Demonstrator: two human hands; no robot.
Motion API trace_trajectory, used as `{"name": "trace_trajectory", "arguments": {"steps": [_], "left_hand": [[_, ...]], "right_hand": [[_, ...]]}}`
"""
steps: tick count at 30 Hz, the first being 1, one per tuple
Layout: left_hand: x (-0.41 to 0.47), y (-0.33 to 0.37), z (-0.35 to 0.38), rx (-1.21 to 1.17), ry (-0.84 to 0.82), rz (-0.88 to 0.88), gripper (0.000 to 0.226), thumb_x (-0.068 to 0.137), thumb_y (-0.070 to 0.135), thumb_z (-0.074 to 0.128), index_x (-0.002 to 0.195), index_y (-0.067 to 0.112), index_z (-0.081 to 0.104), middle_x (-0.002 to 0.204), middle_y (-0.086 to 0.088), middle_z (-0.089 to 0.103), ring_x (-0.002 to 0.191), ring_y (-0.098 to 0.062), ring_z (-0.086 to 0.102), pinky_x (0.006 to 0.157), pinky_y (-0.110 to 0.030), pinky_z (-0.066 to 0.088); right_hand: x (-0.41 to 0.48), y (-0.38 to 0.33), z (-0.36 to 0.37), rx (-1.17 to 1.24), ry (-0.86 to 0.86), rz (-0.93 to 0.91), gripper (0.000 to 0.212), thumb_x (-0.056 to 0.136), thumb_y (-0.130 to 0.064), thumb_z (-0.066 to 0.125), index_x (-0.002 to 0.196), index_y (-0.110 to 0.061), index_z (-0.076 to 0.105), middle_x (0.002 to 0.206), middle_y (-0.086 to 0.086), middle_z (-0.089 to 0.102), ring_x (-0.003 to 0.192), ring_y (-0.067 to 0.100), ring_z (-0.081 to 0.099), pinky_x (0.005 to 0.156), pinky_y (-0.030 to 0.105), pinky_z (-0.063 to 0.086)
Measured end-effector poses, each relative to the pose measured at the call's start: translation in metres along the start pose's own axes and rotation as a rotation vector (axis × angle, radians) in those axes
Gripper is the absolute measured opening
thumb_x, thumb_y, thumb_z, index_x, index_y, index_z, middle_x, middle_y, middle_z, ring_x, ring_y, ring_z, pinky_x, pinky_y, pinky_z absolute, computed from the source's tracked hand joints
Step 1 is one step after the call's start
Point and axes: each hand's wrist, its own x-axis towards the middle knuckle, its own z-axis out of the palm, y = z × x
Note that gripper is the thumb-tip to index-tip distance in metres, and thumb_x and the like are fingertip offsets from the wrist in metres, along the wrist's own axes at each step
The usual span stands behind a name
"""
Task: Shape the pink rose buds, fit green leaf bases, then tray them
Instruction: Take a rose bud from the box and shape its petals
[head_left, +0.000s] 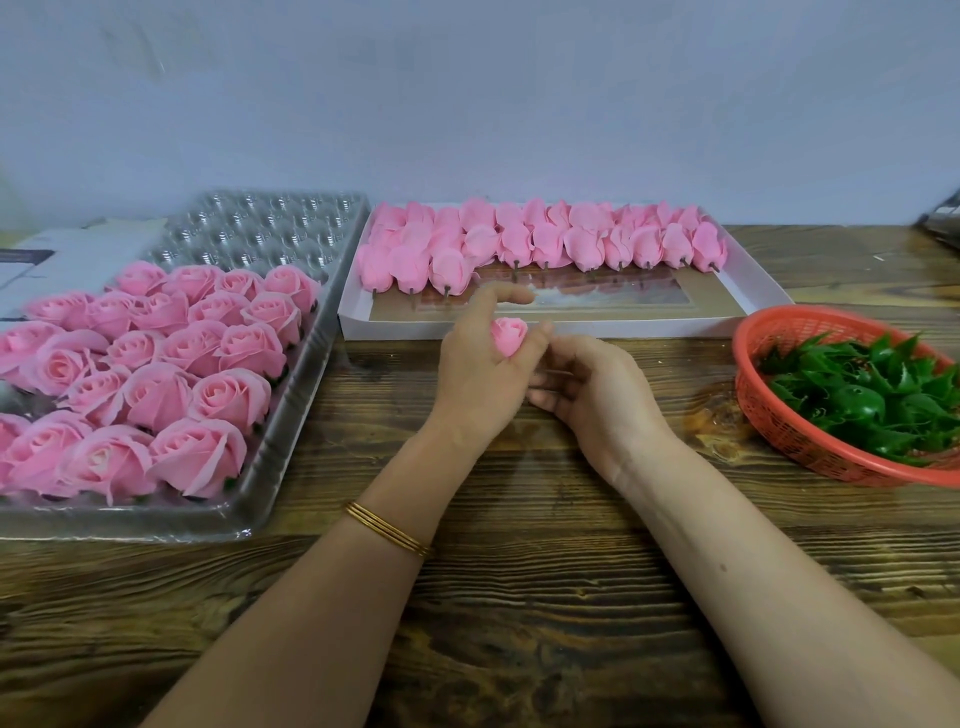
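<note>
My left hand (480, 364) holds a small pink rose bud (509, 335) between thumb and curled fingers, above the table's middle. My right hand (592, 384) sits just right of it, fingers curled toward the bud's underside; whether it grips the stem is hidden. A white box (763, 291) behind holds several unshaped pink buds (540, 241) on pins. A clear plastic tray (291, 405) at the left carries several finished open roses (156, 374). A red basket (779, 431) at the right holds green leaf bases (862, 389).
The wooden table (519, 597) runs to a pale wall behind. A grey cardboard piece (62, 260) lies behind the tray at far left. A dark object (943, 223) sits at the far right edge. Gold bangles ring my left wrist.
</note>
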Motion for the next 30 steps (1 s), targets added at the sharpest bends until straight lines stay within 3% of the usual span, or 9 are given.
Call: {"name": "trace_trajectory", "arguments": {"steps": [1, 3, 6, 10, 14, 21, 30], "left_hand": [[0.003, 0.0, 0.0, -0.047, 0.031, -0.039, 0.019, 0.089, 0.016, 0.071, 0.101, 0.023, 0.06, 0.096, 0.019, 0.061, 0.092, -0.002, 0.059, 0.087, -0.024, 0.046], [0.006, 0.001, -0.001, -0.181, 0.083, -0.128, 0.018, 0.089, 0.014, 0.071, 0.105, 0.013, 0.061, 0.098, 0.013, 0.061, 0.081, -0.012, 0.064, 0.075, -0.033, 0.053], [0.008, 0.0, -0.002, -0.331, 0.121, -0.22, 0.021, 0.09, 0.013, 0.071, 0.108, 0.009, 0.06, 0.09, -0.002, 0.06, 0.053, -0.006, 0.054, 0.052, -0.02, 0.047], [0.007, 0.001, 0.001, -0.446, 0.109, -0.295, 0.021, 0.09, 0.015, 0.071, 0.108, 0.011, 0.06, 0.067, -0.001, 0.057, 0.051, -0.007, 0.052, 0.05, -0.021, 0.047], [0.005, 0.005, 0.005, -0.578, 0.081, -0.338, 0.018, 0.092, 0.012, 0.067, 0.107, 0.01, 0.058, 0.049, 0.004, 0.052, 0.046, -0.006, 0.05, 0.049, -0.021, 0.049], [0.005, 0.012, 0.005, -0.707, 0.074, -0.431, 0.019, 0.091, 0.015, 0.069, 0.106, 0.013, 0.058, 0.055, 0.002, 0.051, 0.053, -0.009, 0.054, 0.046, -0.023, 0.05], [0.007, 0.011, 0.003, -0.736, 0.023, -0.428, 0.012, 0.092, 0.013, 0.067, 0.101, 0.015, 0.058, 0.051, 0.005, 0.051, 0.052, -0.008, 0.052, 0.05, -0.023, 0.049]], "right_hand": [[0.0, 0.0, 0.0, -0.013, -0.006, -0.006, 0.026, 0.088, -0.002, 0.048, 0.074, -0.01, 0.07, 0.067, 0.004, 0.065, 0.062, 0.014, 0.058, 0.06, 0.023, 0.05], [-0.001, 0.001, 0.0, -0.051, -0.019, -0.015, 0.019, 0.085, 0.006, 0.05, 0.085, -0.004, 0.066, 0.071, 0.006, 0.068, 0.063, 0.013, 0.06, 0.059, 0.021, 0.05], [-0.003, 0.006, -0.001, -0.217, -0.058, -0.061, 0.019, 0.079, 0.013, 0.061, 0.09, -0.002, 0.066, 0.081, 0.013, 0.068, 0.073, 0.02, 0.061, 0.068, 0.026, 0.052], [-0.006, 0.011, 0.001, -0.353, -0.096, -0.141, 0.018, 0.075, 0.006, 0.075, 0.083, -0.008, 0.069, 0.066, 0.003, 0.066, 0.063, 0.011, 0.061, 0.067, 0.021, 0.052], [-0.005, 0.016, 0.005, -0.366, -0.111, -0.187, 0.019, 0.076, 0.006, 0.074, 0.073, -0.011, 0.067, 0.054, -0.01, 0.062, 0.053, 0.001, 0.056, 0.061, 0.015, 0.047], [-0.003, 0.022, 0.009, -0.327, -0.025, -0.26, 0.021, 0.072, 0.004, 0.08, 0.076, -0.011, 0.066, 0.062, -0.008, 0.066, 0.059, 0.003, 0.058, 0.063, 0.021, 0.049], [-0.006, 0.016, 0.008, -0.287, -0.052, -0.232, 0.014, 0.076, 0.0, 0.079, 0.074, -0.009, 0.067, 0.055, -0.008, 0.061, 0.051, 0.0, 0.051, 0.054, 0.012, 0.042]]}}
